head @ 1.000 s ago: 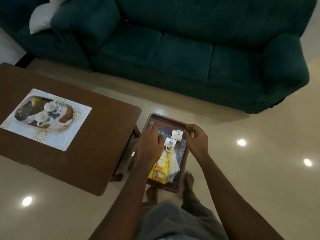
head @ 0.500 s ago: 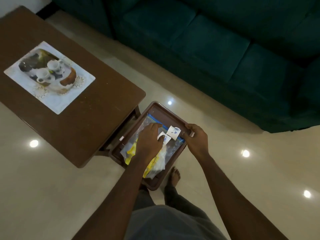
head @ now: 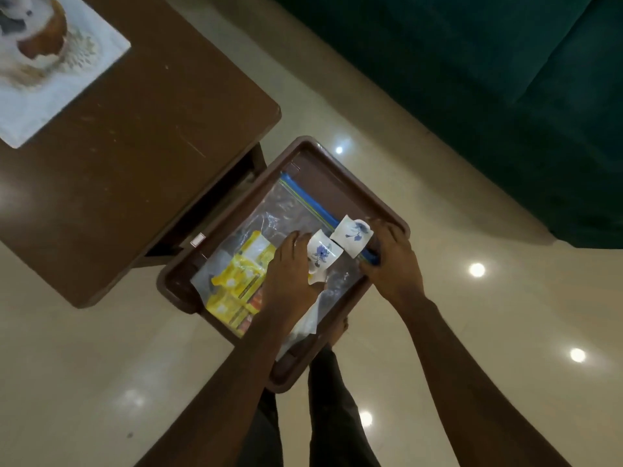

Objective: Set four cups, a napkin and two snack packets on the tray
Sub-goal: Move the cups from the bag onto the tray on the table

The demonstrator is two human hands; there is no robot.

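My right hand (head: 391, 264) grips the right rim of the brown rectangular plastic tray (head: 332, 185), whose long axis runs near-left to far-right. My left hand (head: 290, 281) lies on the clear zip bag (head: 279, 210), grip unclear. A white blue-flowered cup (head: 324, 254) lies tipped between my hands, with the brown wooden worktop (head: 135, 146) to the left.

Both forearms are bare from the left hand (head: 290, 284) and the right hand (head: 392, 264), at the tray (head: 337, 156), down to the near edge of the view. Below the tray's near corner, the two legs wear long dark grey trousers (head: 332, 416) (plain cloth, as far as the dim light shows). Just beside that corner's rim, part of a bare foot (head: 339, 330) shows.
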